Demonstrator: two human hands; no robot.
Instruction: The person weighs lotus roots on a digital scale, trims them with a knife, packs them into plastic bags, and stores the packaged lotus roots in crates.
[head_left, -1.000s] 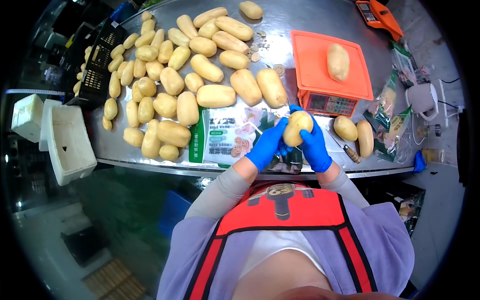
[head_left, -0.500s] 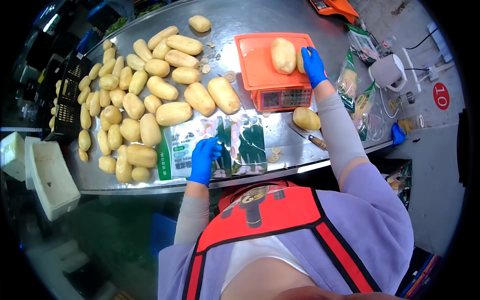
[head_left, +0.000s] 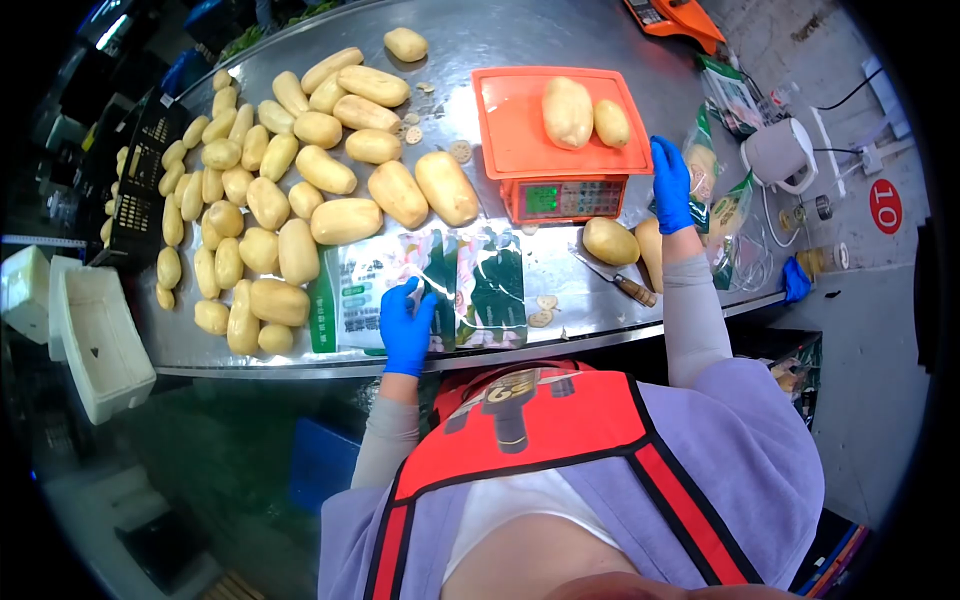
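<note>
Two lotus root pieces, a large one (head_left: 567, 114) and a smaller one (head_left: 611, 124), lie on the orange pan of a digital scale (head_left: 500, 150) whose display glows green. My right hand (head_left: 672, 188), in a blue glove, is just right of the scale with its fingers stretched out and nothing visible in it. Over the printed plastic bags (head_left: 490, 290) at the table's front edge, my gloved left hand (head_left: 407, 330) has its thumb and fingers apart; I cannot tell whether it touches them. A wooden-handled knife (head_left: 634, 291) lies near another lotus root piece (head_left: 610, 241).
Many lotus root pieces (head_left: 347, 221) cover the left side of the metal table (head_left: 460, 30). A black crate (head_left: 137, 190) stands beyond them, with a white foam box (head_left: 100, 340) off the left edge. Filled bags (head_left: 730, 215) and a white kettle-like appliance (head_left: 780, 152) are at the right.
My right hand has let go of the smaller lotus root piece on the scale and moved right and down. My left hand's fingers have spread. The scale display now shows green digits.
</note>
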